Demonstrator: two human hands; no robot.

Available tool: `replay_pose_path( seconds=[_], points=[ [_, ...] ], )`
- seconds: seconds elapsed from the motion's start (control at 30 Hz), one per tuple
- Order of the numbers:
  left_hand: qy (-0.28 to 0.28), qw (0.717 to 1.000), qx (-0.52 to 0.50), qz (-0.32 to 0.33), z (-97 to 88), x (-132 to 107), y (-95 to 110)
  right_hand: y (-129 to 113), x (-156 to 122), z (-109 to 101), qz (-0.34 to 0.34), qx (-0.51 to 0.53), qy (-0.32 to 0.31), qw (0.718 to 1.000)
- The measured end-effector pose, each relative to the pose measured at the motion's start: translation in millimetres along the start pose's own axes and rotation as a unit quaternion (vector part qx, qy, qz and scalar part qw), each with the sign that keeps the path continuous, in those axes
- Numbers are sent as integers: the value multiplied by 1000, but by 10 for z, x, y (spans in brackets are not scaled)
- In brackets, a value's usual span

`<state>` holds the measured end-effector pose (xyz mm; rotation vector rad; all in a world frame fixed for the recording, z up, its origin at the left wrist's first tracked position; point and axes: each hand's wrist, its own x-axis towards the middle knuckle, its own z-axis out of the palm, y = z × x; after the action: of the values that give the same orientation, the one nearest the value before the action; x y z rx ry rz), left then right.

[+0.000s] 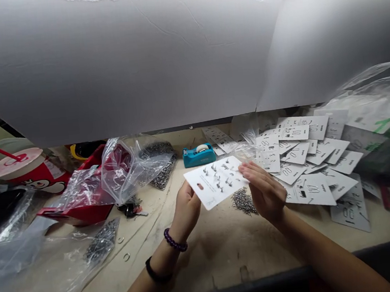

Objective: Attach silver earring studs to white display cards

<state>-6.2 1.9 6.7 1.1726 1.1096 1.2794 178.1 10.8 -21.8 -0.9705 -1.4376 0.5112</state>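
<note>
A white earring card (206, 194), with several metal posts sticking up from its face, is tilted above the table in front of me. My left hand (186, 209) grips its lower left corner, the thumb partly hidden by the card. At the card's right edge, my right hand (267, 190) has its fingers pressed together on it; the thumb is hard to see. Below the card and beside my right hand lies a heap of tiny metal pieces (243, 201), perhaps earring backs. More white earring cards (313, 189) are piled to the right, several bearing hoop-shaped pieces.
Behind the card sits a blue tape dispenser (198, 157). On the left are a red scoop (79, 216), clear plastic bags (118, 174), a bag of metal bits (164, 168), keys (133, 209) and a red cup (38, 172). A plastic bag (380, 94) stands far right.
</note>
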Motion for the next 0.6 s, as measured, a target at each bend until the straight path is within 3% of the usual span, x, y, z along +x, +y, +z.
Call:
replay_pose_path(
  seconds=[0.2,0.3,0.47,0.6],
  points=[
    [-5,1000,11,1,-1,-4,11,-16,-14,11,-65,-6,9,998],
    [-10,999,40,1,-26,0,-23,-22,10,19,-47,5,13,999],
    [2,996,93,0,-44,6,-39,-141,116,59,119,81,18,989],
    [-5,996,90,-1,-35,4,-18,-186,245,42,317,181,-21,931]
  ],
)
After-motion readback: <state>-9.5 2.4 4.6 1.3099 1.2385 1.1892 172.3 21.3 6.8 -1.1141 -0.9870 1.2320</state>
